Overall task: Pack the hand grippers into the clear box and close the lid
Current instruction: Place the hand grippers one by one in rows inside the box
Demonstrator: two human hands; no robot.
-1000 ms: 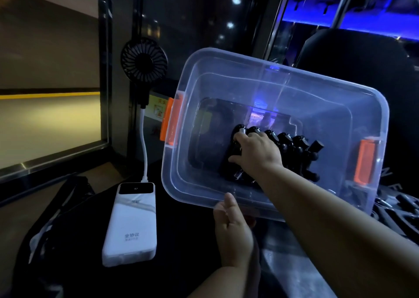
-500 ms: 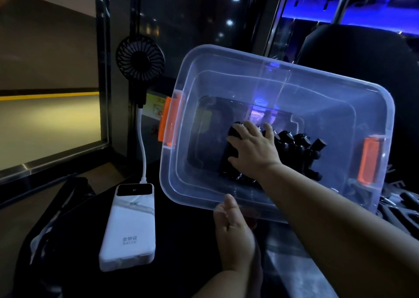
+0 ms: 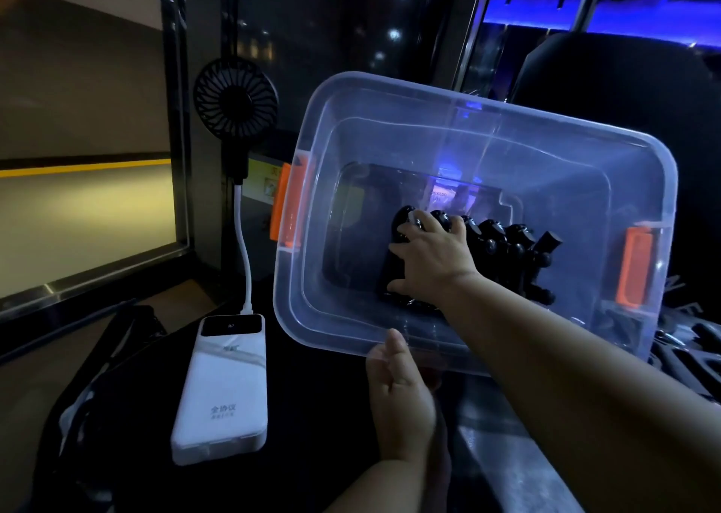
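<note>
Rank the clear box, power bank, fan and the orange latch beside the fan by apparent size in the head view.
1. clear box
2. white power bank, though it lies nearer the camera
3. black fan
4. orange latch, smallest

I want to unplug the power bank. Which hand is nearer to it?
Left. The left hand holds the near rim of the box, just right of the power bank. The right hand is farther, inside the box on the grippers.
</note>
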